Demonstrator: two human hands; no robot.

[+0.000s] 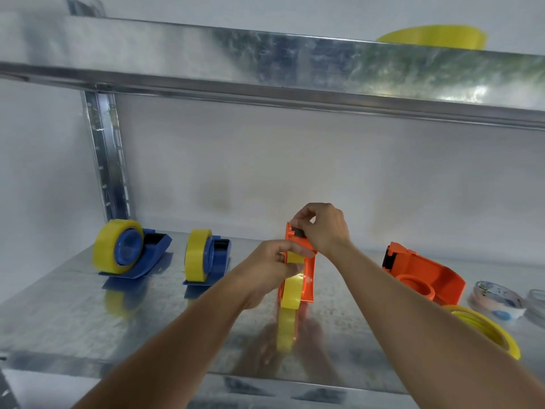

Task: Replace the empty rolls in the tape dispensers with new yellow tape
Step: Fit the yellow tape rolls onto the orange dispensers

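Head view: 2 blue dispensers [134, 252] on the shelf [59, 314] carry yellow tape. The left hand [272, 270] pinches the tape end on the middle orange dispenser [308, 268]; the right hand [323, 227] grips its cutter end. Another orange dispenser [424, 271] lies empty beside a spare yellow roll [486, 330].

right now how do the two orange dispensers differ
The middle orange dispenser carries a yellow roll; the right orange dispenser shows a bare hub. The left hand and right hand hold the middle one; the right one sits untouched. Both are orange, on the same metal shelf.
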